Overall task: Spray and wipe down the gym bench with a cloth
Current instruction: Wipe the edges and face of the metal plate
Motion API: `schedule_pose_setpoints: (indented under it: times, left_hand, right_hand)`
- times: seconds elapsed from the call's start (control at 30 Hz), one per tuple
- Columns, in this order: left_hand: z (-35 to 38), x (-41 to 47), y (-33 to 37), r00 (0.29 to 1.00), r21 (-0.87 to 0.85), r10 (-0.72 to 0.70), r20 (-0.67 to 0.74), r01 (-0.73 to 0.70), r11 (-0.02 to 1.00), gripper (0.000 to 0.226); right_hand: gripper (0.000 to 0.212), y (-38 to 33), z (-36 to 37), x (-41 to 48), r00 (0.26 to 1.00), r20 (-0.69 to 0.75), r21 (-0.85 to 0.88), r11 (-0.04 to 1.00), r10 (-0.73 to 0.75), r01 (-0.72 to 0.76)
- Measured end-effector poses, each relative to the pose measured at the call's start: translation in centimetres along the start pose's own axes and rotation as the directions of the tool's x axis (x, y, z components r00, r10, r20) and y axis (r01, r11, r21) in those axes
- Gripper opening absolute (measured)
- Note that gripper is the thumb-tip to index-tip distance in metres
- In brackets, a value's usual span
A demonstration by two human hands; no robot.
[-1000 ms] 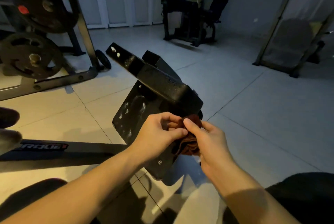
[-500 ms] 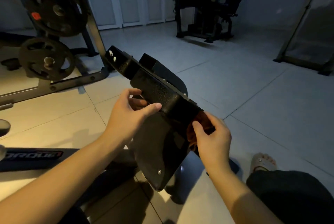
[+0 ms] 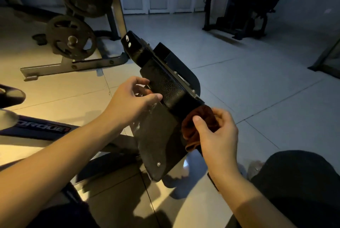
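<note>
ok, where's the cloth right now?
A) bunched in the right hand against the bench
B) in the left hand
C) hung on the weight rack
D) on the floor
A: the right hand holds the cloth against the bench; the left hand grips the bench bare.

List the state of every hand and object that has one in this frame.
left hand: grips the bench frame's left edge.
right hand: pinches the cloth.
cloth: bunched, pressed against the bench frame's right side.
bench frame: tilted, held between both hands.
weight plates: hanging on the rack, untouched.
</note>
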State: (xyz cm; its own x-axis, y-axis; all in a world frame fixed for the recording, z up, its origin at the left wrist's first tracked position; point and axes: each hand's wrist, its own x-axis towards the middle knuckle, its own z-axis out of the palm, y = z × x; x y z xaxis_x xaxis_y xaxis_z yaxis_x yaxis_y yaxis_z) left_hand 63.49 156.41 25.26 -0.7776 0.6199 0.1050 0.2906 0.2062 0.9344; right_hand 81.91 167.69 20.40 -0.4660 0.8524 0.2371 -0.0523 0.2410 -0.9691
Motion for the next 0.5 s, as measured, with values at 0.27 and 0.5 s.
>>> schedule_pose_setpoints:
  times: [0.27, 0.5]
  left_hand:
    - [0.6, 0.1, 1.7, 0.998, 0.027, -0.06, -0.035, 0.061, 0.998, 0.059]
    - [2.1, -0.6, 1.8, 0.986, 0.076, -0.071, -0.153, 0.083, 0.994, 0.047]
  right_hand:
    - [0.038, 1.1, -2.0, 2.9, 0.757, 0.391, -0.299, 0.705, -0.524, 0.643]
    - [0.037, 0.3, -3.1, 7.1, 0.515, 0.558, -0.076, 0.577, -0.651, 0.813]
